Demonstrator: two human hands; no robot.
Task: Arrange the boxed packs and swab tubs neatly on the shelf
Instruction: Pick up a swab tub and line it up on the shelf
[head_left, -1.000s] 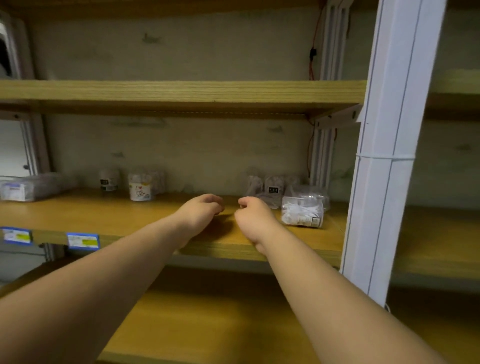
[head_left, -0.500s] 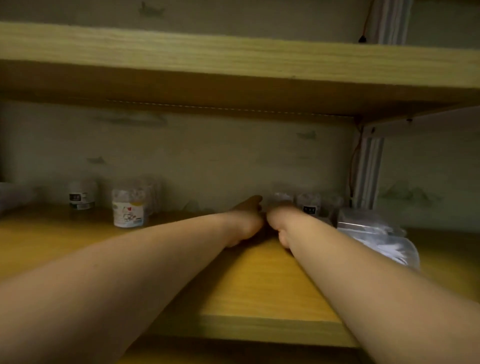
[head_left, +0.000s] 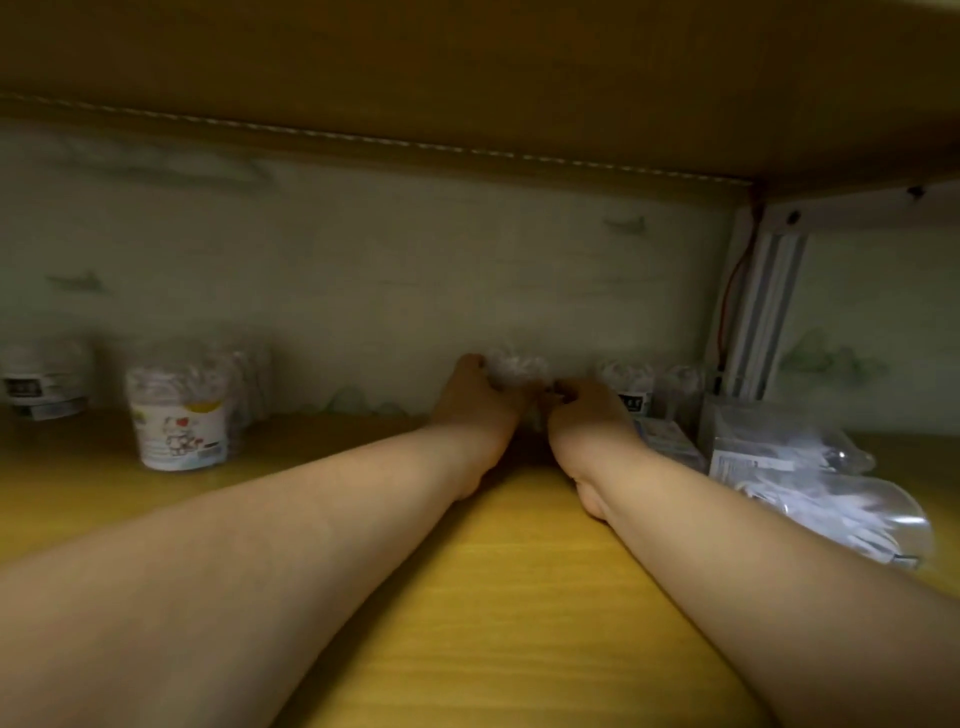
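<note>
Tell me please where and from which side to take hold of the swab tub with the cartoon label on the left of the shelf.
Grip the swab tub with the cartoon label around its round side wall, at label height, coming from the front. It stands upright on the shelf with its front free. More tubs crowd behind it, and the board above sits low, so a top grip looks awkward.

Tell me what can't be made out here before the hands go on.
- Head view: whether the left hand and right hand are gripping the clear tub at the back wall; their fingers are hidden behind the hands.
- Tub labels at far left: blurred.
- Plastic pack at right: contents smeared by glare.
</note>
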